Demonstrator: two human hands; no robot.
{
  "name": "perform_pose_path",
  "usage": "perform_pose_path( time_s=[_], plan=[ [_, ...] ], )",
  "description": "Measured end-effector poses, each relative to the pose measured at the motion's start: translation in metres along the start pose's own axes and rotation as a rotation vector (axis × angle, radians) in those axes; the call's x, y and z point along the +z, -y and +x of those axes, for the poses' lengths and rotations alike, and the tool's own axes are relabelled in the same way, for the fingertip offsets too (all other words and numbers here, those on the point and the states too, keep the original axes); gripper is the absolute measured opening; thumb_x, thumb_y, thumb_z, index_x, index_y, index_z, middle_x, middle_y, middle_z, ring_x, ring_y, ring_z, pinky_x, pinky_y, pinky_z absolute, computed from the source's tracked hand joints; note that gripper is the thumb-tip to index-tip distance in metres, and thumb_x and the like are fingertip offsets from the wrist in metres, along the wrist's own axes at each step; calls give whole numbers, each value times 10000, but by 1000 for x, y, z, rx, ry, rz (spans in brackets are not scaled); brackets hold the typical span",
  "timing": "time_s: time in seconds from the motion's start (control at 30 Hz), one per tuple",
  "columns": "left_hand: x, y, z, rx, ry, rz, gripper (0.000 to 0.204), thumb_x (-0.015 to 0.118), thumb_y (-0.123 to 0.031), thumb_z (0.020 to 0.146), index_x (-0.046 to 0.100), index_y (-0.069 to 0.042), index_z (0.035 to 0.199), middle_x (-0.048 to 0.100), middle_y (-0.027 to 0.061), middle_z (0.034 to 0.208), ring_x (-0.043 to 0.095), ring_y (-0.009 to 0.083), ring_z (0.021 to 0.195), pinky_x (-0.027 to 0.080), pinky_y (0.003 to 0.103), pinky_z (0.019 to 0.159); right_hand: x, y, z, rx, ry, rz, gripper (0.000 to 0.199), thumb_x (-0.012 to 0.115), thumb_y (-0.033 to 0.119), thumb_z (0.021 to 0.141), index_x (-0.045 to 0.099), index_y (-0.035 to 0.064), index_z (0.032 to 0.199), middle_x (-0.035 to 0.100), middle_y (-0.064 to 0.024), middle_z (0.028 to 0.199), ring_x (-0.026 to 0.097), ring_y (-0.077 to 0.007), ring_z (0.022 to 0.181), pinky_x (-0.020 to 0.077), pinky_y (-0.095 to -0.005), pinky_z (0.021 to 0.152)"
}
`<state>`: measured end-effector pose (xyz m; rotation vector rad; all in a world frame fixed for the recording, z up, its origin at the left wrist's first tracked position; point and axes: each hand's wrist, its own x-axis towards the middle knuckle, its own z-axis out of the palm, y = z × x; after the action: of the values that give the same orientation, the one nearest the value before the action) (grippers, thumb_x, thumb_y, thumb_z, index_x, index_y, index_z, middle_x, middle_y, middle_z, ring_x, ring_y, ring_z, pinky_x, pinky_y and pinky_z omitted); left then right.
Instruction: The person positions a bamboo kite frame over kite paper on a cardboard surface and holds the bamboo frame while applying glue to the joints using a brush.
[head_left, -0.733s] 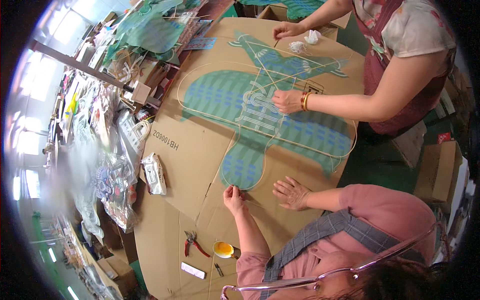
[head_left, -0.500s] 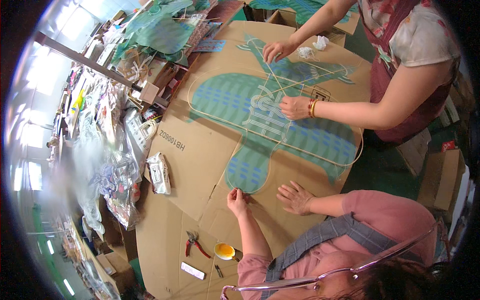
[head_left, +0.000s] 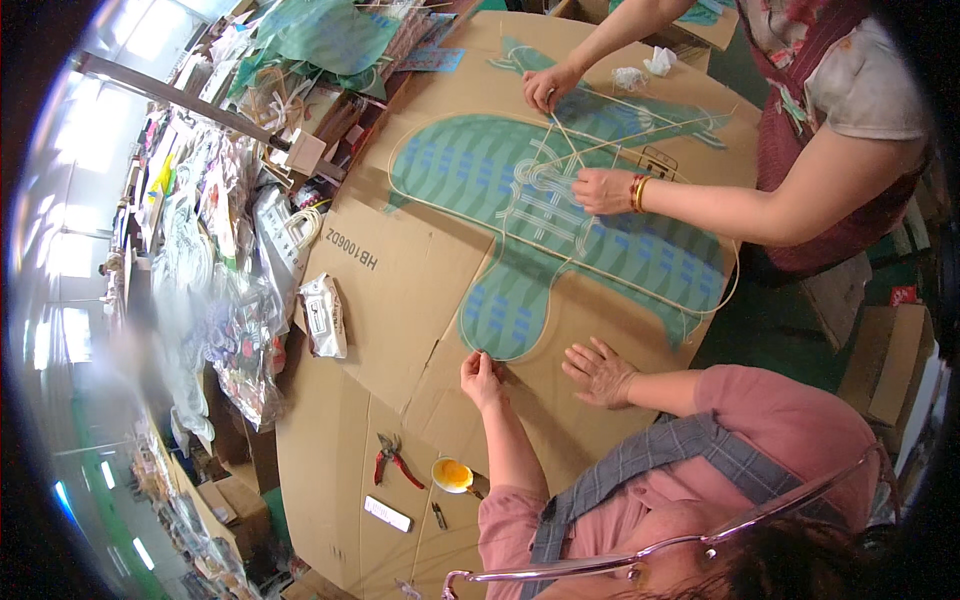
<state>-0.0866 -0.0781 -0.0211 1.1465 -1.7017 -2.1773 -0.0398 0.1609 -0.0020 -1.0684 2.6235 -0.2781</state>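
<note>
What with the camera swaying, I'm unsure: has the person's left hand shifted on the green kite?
No. The left hand stays at the rim of the rounded bottom lobe of the green kite, as in the earlier pictures; only the view shifted.

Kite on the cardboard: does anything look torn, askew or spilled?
Nothing stands out. The green kite lies flat on the cardboard sheet, left hand at its lower tip, right hand flat beside it.

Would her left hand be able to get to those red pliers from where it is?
Probably yes: the left hand rests on bare cardboard, and nothing lies between it and the pliers.
</note>
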Motion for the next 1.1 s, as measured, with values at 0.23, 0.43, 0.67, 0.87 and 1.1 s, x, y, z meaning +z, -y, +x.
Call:
perform_pose_path(
  time_s=[0.23,0.43,0.67,0.87,1.1],
  plan=[
    [-4,1,3,4,-27,21,179,580,-48,797,531,25,953,573,69,799,536,130,591,434,248,490,-1,2,-1,-9,-40,-12,601,368,445,854,266,88,1326,206,-130,1391,144,-269,1300,53,-490,1043],
    [-1,-7,-3,8,-41,47,125,565,-63,828,540,-24,944,563,23,721,503,75,557,400,191,459,2,3,1,-23,-88,18,639,440,458,815,289,84,1311,228,-132,1375,154,-271,1293,53,-495,1042],
    [-2,7,10,53,5,32,123,570,-49,814,552,-10,929,566,40,744,514,105,578,418,237,459,14,0,2,26,-92,23,632,445,460,812,313,87,1305,239,-128,1375,168,-273,1287,60,-495,1044],
    [-10,9,8,9,18,17,136,566,-39,812,534,3,937,561,52,757,518,107,565,395,208,429,17,1,0,-39,-162,65,625,444,447,812,317,72,1294,262,-124,1367,206,-280,1266,111,-492,1041],
    [0,1,2,29,-1,73,112,517,-38,845,526,-3,950,545,34,713,473,87,519,369,200,425,7,-2,-3,-30,-147,-7,648,445,461,804,299,82,1309,262,-119,1368,202,-255,1271,129,-477,1033]
  ],
)
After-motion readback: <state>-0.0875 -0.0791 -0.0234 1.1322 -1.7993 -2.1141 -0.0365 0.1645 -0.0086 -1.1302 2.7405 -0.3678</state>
